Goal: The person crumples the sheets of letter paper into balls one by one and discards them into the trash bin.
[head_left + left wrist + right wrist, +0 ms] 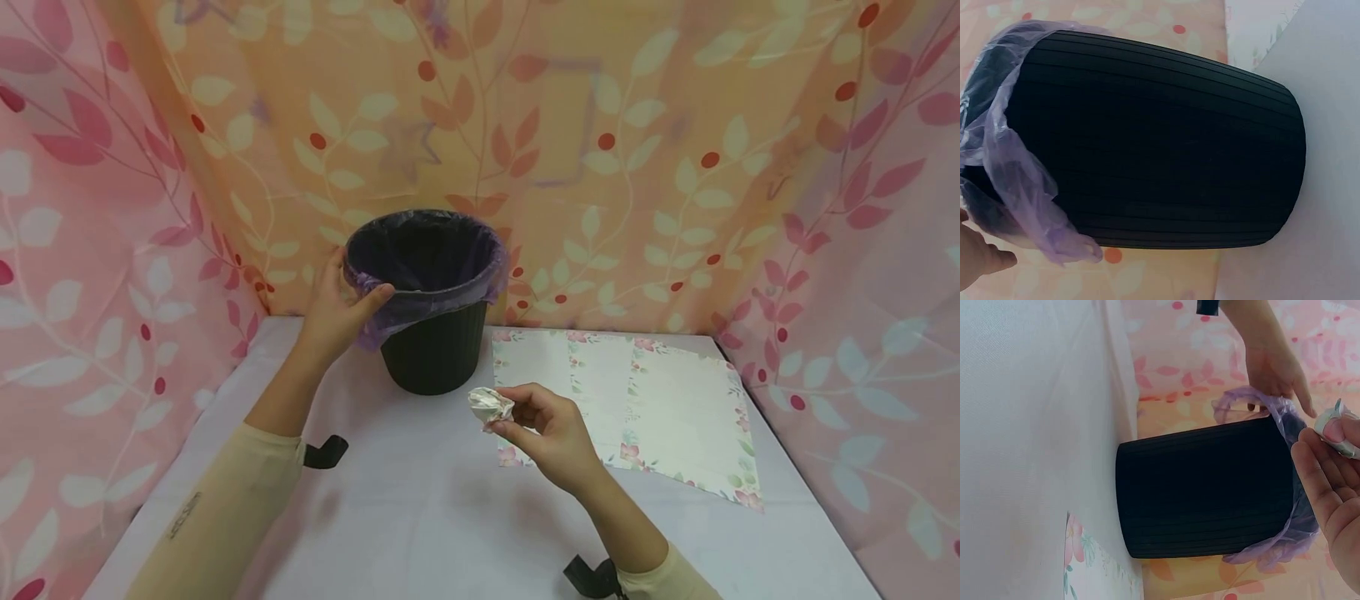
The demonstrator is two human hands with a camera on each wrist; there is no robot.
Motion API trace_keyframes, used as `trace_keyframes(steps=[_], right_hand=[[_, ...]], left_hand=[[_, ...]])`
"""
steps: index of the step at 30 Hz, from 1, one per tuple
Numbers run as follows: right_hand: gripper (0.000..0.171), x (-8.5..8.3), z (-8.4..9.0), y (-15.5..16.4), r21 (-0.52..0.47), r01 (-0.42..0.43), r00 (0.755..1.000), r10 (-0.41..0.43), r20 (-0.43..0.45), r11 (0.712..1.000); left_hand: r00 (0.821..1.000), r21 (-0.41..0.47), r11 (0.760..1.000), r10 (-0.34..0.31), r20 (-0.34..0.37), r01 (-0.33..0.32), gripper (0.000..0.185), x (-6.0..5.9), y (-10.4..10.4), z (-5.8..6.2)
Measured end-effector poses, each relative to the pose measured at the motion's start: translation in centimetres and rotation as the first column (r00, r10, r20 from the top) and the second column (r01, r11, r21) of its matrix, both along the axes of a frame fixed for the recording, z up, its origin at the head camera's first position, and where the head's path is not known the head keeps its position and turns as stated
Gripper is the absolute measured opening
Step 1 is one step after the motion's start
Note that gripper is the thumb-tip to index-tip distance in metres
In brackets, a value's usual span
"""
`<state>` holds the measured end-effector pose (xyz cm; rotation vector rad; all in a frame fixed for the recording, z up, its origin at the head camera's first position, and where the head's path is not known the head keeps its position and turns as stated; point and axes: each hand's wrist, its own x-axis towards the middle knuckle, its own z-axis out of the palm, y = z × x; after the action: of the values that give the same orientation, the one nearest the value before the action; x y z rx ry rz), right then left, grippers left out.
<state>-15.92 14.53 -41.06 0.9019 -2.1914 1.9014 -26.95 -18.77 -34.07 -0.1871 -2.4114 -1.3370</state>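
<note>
A black ribbed bin [435, 354] [1160, 144] [1204, 487] lined with a purple plastic bag [427, 250] [1022, 181] stands at the back of the table. My left hand [341, 308] [1275, 372] grips the bin's left rim, thumb over the bag's edge. My right hand [536, 425] [1332, 472] hovers in front of the bin and pinches a crumpled white paper ball [491, 406] [1338, 428] in its fingertips.
Flat sheets of floral-bordered paper [645, 408] lie on the white table [420, 517] to the right of the bin. Leaf-patterned pink and orange cloth [600, 150] walls the table on three sides.
</note>
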Motion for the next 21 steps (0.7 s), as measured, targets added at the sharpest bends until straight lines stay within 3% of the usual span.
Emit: trace_keyframes(steps=[13,21], right_hand=[[0.035,-0.17,0.02,0.03,0.013,0.023,0.999,-0.024,0.035,1.000],[0.035,-0.47,0.16,0.37,0.003,0.029,0.999,-0.029,0.018,1.000]], left_hand=[[1.000,-0.022,1.000,-0.005,0.029,0.006,0.115,-0.75,0.08,-0.60],[1.000,0.032,0.999,-0.013,0.026,0.012,0.116,-0.68,0.33,-0.82]])
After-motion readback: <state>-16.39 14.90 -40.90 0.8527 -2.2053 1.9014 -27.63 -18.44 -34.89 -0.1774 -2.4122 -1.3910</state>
